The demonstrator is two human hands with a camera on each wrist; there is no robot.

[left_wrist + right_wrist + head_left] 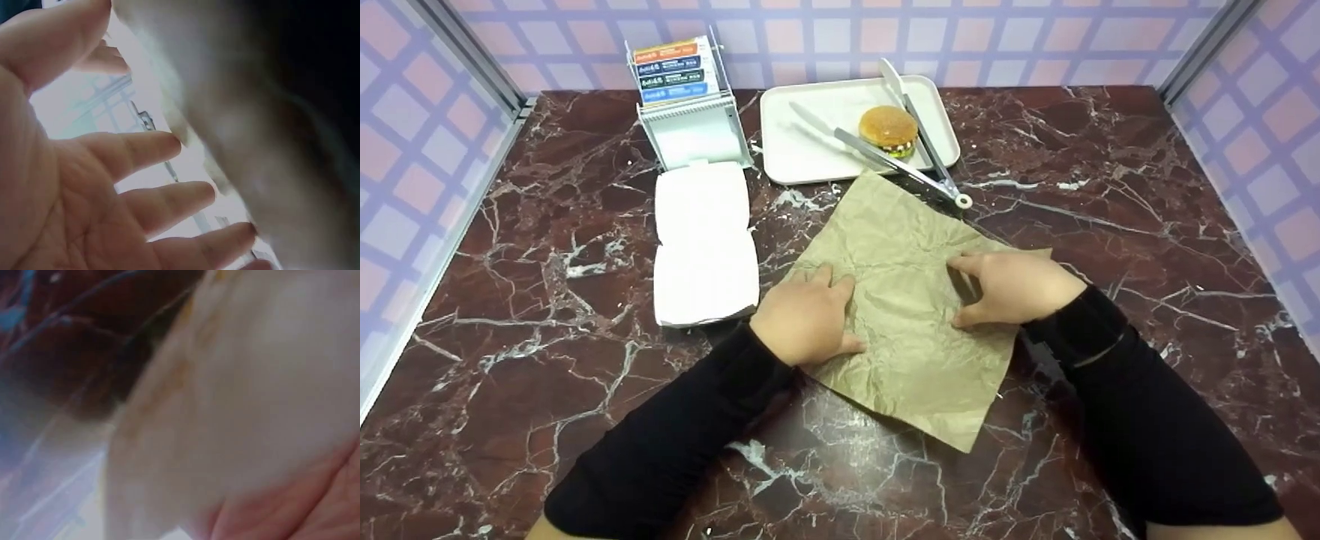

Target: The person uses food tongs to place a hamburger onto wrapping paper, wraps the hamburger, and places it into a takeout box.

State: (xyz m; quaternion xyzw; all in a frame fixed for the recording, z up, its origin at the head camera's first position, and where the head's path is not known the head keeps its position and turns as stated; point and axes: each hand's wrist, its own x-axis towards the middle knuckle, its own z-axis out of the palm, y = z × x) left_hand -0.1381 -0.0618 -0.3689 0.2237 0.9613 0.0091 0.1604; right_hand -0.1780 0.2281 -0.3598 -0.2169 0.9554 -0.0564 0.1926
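A creased brown sheet of wrapping paper [907, 300] lies turned cornerwise on the table. My left hand [806, 319] rests on its left side with the fingers spread; the left wrist view shows the palm and extended fingers [169, 205] meeting the blurred paper. On the right side of the sheet, my right hand [1020, 289] touches it with thumb and forefinger held wide apart. A paper corner shows beyond that hand. In the right wrist view the blurred paper [236, 399] covers much of the palm.
An open white clamshell box [705, 277] lies left of the paper. Behind it stands a rack [697, 131] of colourful packets [671, 71]. A white tray [810, 157] holds a burger [889, 127], and metal tongs [919, 176] lie across it, their hinge overhanging the front edge.
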